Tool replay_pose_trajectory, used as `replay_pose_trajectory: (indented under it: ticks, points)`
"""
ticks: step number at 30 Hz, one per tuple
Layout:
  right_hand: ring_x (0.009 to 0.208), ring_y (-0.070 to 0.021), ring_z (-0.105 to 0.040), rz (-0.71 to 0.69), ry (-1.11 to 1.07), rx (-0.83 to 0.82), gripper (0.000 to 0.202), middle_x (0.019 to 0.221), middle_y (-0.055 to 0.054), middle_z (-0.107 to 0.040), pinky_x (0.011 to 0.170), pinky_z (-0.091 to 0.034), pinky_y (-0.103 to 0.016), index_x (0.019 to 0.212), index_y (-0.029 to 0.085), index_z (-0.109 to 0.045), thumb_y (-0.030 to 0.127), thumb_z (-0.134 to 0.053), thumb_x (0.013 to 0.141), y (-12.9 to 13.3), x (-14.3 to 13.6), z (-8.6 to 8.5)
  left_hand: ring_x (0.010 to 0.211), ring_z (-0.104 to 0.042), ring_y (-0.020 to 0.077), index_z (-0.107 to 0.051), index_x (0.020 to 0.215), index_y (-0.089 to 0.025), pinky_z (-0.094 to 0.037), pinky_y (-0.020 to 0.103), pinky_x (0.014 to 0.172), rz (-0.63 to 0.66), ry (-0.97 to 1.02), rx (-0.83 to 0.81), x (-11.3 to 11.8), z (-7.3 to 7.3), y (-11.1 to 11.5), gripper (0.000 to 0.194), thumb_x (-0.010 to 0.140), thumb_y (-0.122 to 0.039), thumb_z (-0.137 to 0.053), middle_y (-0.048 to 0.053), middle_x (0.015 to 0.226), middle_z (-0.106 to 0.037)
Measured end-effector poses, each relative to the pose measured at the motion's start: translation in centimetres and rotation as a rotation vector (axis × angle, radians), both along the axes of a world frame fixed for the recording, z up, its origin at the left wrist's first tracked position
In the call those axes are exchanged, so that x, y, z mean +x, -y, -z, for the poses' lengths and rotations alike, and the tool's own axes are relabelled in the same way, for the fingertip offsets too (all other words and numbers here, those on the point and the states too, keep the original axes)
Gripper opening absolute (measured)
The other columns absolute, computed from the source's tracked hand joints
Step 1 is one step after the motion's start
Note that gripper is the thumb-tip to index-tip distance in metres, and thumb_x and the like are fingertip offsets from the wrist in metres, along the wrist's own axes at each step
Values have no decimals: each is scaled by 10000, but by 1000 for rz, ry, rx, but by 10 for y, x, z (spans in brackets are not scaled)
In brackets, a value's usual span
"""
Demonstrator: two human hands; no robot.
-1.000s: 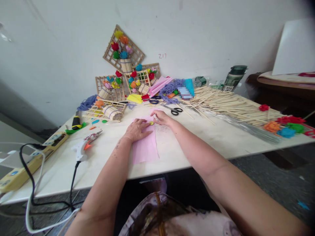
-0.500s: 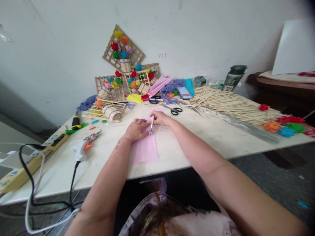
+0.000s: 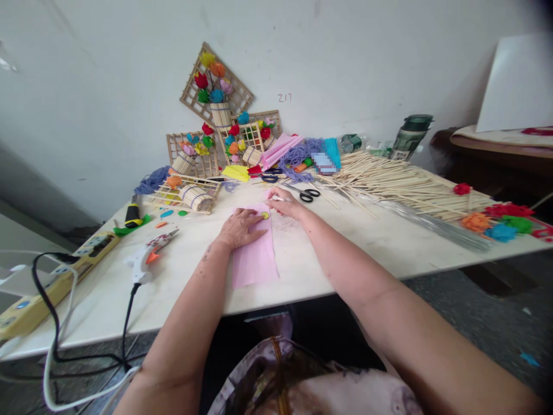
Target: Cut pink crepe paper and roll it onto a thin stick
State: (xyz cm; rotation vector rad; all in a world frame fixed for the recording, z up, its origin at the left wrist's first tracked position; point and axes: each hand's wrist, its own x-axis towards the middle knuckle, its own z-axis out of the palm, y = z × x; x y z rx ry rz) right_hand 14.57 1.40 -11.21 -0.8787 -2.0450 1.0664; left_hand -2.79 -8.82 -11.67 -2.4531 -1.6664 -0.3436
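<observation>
A sheet of pink paper [image 3: 256, 265] lies lengthwise on the table before me. My left hand [image 3: 242, 229] rests flat on its upper left part, fingers spread. Just beyond my left fingertips, a small round yellow piece [image 3: 265, 215] sits on the paper. My right hand [image 3: 286, 204] is closed round a slim white pen [image 3: 279, 199], at the paper's upper right edge. The pen now lies nearly level, its tip pointing left; whether the tip touches the paper I cannot tell.
Black scissors [image 3: 307, 195] lie beyond my right hand. A glue gun [image 3: 149, 253] and a power strip [image 3: 56, 288] are at left, with cables. Wooden sticks [image 3: 389, 178] cover the right side. Bamboo lattices with paper flowers [image 3: 218, 80] stand against the wall.
My right hand has turned and shifted slightly right, tipping the pen from upright to nearly level and uncovering the yellow piece. My left hand has stayed in place.
</observation>
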Motion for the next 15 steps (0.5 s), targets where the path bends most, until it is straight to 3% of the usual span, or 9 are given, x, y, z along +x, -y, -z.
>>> replay_pose_trajectory:
  ticks: [4, 6, 11, 15]
  points:
    - [639, -93, -472, -137, 15, 186, 233, 706, 42, -519, 568, -365, -198, 774, 180, -509, 287, -642, 614, -3, 5, 1, 1080, -429, 250, -571, 1184, -256, -354, 405, 944, 3, -2, 1, 0, 1, 0, 522, 779, -563, -451, 76, 1182, -532]
    - [620, -92, -472, -177, 42, 113, 229, 669, 51, -517, 579, -375, -202, 758, 179, -516, 221, -651, 577, -1, 4, 0, 1085, -429, 252, -580, 1171, -251, -357, 408, 941, -4, 0, 0, 0, 1, 0, 514, 778, -557, -457, 75, 1186, -531]
    - [505, -78, -455, -146, 1, -241, 76, 568, 61, -499, 560, -412, -218, 708, 182, -519, 158, -553, 645, 9, -1, -7, 1088, -430, 254, -587, 1158, -248, -361, 412, 939, -8, -2, 3, -1, 2, 0, 513, 775, -561, -455, 72, 1187, -529]
    - [518, -82, -468, -112, 23, -160, 17, 563, 47, -513, 541, -391, -206, 654, 175, -542, 162, -549, 661, 17, 0, -14, 1094, -424, 262, -578, 1174, -229, -357, 411, 945, -2, -8, 6, -2, 2, -1, 543, 779, -574, -437, 85, 1189, -530]
